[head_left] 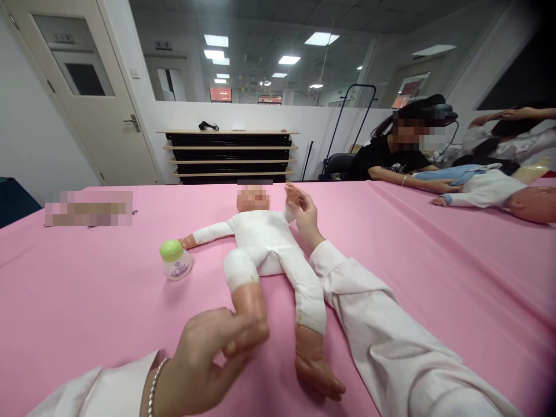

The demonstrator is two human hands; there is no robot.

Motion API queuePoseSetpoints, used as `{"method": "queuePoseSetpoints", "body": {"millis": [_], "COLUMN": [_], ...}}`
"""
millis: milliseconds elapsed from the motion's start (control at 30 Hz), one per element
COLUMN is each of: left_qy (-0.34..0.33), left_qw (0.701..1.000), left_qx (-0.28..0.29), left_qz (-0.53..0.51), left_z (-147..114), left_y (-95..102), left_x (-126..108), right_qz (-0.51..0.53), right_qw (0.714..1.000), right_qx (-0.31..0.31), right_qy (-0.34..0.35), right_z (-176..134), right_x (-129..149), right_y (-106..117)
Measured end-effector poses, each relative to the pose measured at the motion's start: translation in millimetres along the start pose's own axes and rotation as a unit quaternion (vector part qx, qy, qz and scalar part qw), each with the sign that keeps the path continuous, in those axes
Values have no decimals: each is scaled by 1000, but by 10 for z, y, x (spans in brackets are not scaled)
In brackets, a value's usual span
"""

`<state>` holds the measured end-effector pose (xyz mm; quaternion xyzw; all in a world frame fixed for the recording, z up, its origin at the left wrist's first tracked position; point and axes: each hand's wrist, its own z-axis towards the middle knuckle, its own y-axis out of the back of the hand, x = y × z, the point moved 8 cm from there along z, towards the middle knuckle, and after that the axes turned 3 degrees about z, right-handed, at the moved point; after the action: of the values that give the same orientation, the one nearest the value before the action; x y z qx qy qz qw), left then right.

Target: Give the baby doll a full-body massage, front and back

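Observation:
A baby doll (260,237) in a white bodysuit lies on its back on the pink table (87,301), head away from me. My left hand (208,359) grips the doll's near foot and holds that leg raised and bent. My right hand (304,214) holds the doll's small hand up beside its head. The doll's other leg lies flat toward me. A small white bottle with a green cap (175,260) stands by the doll's outstretched arm.
At the far right, two other people sit at the same table with another doll (486,191) in blue and white lying before them. A stack of black trays on shelves (230,155) stands against the back wall. A door is at the left.

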<state>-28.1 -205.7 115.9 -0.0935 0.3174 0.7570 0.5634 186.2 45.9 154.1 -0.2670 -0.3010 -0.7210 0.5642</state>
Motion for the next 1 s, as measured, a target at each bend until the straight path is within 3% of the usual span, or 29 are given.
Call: {"method": "queuePoseSetpoints", "body": {"millis": [100,167,333,433,500,567,633,700,767,833,1000], "left_qy": [163,235,338,313,241,129,11,-78,-145,-196,-226], "left_qw": [980,955,897,919,956,985,997,996,986,972,962], "left_qx": [-47,-51,-61,-61,-58,-51,-31,21,86,125,138], "left_qz": [-107,-173,-278,-230,-156,-99,-68,-39,1,36,71], "left_z": [-37,-76,-146,-171,-164,-143,-138,-149,-182,-228,-292], "left_y": [45,-31,-215,-179,-107,-53,-54,-139,-271,-373,-441], "left_x": [437,686,1111,1123,994,757,485,249,70,-49,-96], "right_qz": [-72,-133,-161,-118,-73,-35,19,125,176,191,202], "right_qw": [980,954,943,972,995,996,972,915,881,871,858], "right_qx": [183,264,287,197,67,-83,-226,-341,-369,-375,-406], "right_qy": [30,52,54,46,34,6,-64,-177,-239,-255,-243], "right_z": [-155,-263,-319,-263,-201,-167,-180,-248,-248,-220,-228], "right_x": [104,73,-5,20,-11,-141,-400,-766,-995,-1097,-1146], "right_y": [-456,-604,-609,-456,-179,206,618,924,1052,1107,1124]}}
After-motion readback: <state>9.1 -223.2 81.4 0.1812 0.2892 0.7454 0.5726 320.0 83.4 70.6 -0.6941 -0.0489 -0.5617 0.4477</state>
